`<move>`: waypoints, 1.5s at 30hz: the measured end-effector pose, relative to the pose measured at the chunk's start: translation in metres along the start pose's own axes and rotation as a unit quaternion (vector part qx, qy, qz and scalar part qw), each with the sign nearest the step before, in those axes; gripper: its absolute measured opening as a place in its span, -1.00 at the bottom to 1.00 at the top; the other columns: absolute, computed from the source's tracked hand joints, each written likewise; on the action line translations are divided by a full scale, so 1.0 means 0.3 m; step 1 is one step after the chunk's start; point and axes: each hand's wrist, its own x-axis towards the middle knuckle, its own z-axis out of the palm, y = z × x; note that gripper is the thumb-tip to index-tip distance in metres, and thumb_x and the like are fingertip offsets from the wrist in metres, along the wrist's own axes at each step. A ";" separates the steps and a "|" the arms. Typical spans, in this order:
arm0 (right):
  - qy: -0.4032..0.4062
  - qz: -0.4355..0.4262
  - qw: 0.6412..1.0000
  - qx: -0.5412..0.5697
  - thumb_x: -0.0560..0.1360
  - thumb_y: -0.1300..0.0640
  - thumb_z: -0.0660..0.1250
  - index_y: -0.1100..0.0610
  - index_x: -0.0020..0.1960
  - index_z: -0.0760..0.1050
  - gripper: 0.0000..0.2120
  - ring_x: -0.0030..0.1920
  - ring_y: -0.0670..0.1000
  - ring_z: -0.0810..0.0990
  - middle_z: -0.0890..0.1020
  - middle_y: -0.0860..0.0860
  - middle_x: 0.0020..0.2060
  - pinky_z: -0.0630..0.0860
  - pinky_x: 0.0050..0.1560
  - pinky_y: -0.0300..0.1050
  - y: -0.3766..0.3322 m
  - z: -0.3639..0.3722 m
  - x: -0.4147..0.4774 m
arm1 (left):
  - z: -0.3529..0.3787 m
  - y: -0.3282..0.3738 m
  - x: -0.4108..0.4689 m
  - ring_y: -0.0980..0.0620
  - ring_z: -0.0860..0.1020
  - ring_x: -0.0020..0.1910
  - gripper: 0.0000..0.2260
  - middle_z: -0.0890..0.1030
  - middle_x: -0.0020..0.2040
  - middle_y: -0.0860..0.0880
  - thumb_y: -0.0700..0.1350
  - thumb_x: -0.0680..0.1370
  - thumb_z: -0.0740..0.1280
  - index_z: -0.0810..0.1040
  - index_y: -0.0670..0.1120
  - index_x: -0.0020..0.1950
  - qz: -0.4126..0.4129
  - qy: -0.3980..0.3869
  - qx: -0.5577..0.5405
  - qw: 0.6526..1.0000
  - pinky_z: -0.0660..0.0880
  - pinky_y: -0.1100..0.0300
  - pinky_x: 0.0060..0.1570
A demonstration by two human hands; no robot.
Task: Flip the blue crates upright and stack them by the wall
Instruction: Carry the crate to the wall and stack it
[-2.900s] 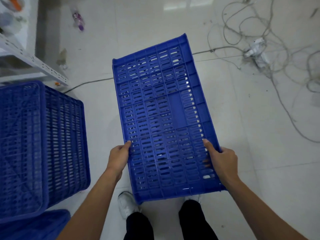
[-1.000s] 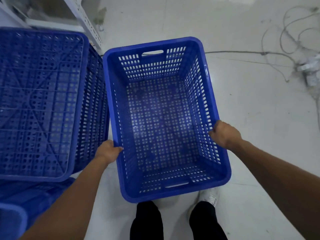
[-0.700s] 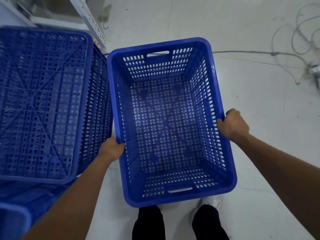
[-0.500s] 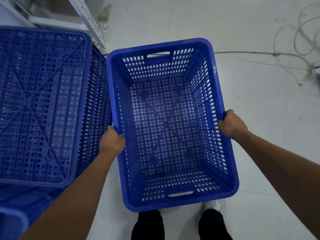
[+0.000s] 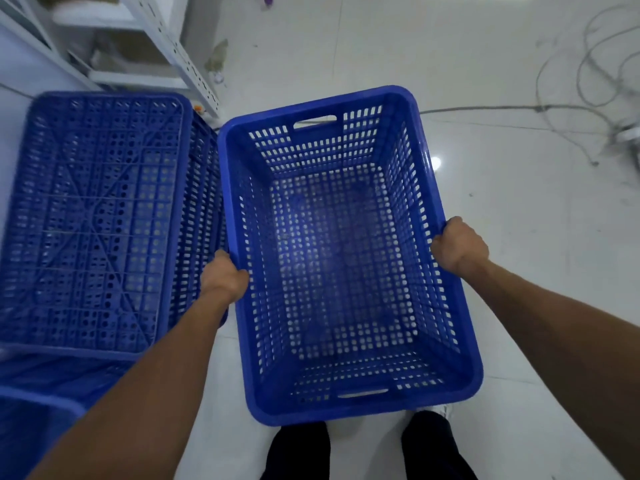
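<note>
An upright crate [image 5: 349,258] is in the middle, open side up, with the left hand [image 5: 223,275] on its left long rim and the right hand [image 5: 459,245] on its right long rim. Just beside it on the left stands an upturned crate [image 5: 93,220], base up, and behind that one a metal shelf rack [image 5: 166,46]. Loose cables [image 5: 568,102] lie on the floor [image 5: 519,237] far right, well apart from both crates
</note>
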 end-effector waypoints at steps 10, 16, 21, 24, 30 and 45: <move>-0.003 -0.049 0.999 0.019 0.52 0.06 0.29 0.20 0.08 0.40 -0.76 -0.17 0.13 0.58 0.60 0.11 -0.04 0.49 -0.17 -0.03 0.178 -0.525 -0.403 | -0.306 0.128 -0.643 -0.10 0.50 -0.18 -0.77 0.52 -0.06 -0.13 -0.16 0.56 0.27 0.36 -0.18 0.18 0.022 0.045 -0.078 0.996 0.45 0.07 -0.21; 0.048 -0.095 0.994 0.030 0.58 0.03 0.24 0.23 0.05 0.37 -0.75 -0.20 0.13 0.54 0.54 0.11 -0.09 0.45 -0.19 -0.03 0.248 -0.772 -0.665 | -0.475 0.129 -1.060 -0.10 0.51 -0.11 -0.70 0.53 0.00 -0.09 -0.17 0.54 0.27 0.41 -0.14 0.27 -0.009 0.090 -0.147 0.985 0.44 0.08 -0.15; 0.099 -0.134 0.984 0.059 0.59 0.02 0.22 0.16 -0.03 0.29 -0.78 -0.28 0.08 0.45 0.49 0.08 -0.17 0.35 -0.24 -0.07 0.220 -0.865 -0.838 | -0.548 0.052 -1.309 -0.08 0.55 -0.08 -0.70 0.60 0.05 -0.09 -0.16 0.53 0.27 0.45 -0.12 0.27 -0.053 0.124 -0.232 0.963 0.47 0.11 -0.11; 0.120 -0.162 0.977 0.074 0.60 0.02 0.20 0.20 0.00 0.33 -0.77 -0.24 0.11 0.44 0.54 0.14 -0.12 0.35 -0.22 -0.04 0.165 -0.878 -0.947 | -0.571 -0.044 -1.437 -0.11 0.59 -0.06 -0.76 0.62 0.04 -0.11 -0.17 0.52 0.28 0.47 -0.12 0.19 -0.078 0.133 -0.285 0.946 0.56 0.03 -0.03; 0.105 -0.250 0.962 0.026 0.62 -0.01 0.19 0.27 0.07 0.38 -0.69 -0.16 0.20 0.51 0.61 0.25 -0.01 0.42 -0.16 0.04 0.004 -0.840 -1.166 | -0.575 -0.321 -1.661 -0.06 0.56 -0.15 -0.88 0.60 -0.07 -0.05 -0.16 0.51 0.28 0.47 -0.03 0.03 -0.133 0.175 -0.333 0.917 0.49 0.09 -0.17; 0.097 -0.436 0.890 -0.092 0.56 0.00 0.21 0.29 0.15 0.42 -0.64 0.07 0.31 0.60 0.61 0.27 0.09 0.48 -0.01 0.05 -0.472 -0.493 -1.932 | -0.544 -1.173 -2.180 -0.16 0.61 -0.03 -0.77 0.63 0.06 -0.20 -0.31 0.47 0.32 0.55 -0.18 0.11 -0.220 0.266 -0.647 0.680 0.60 -0.10 0.04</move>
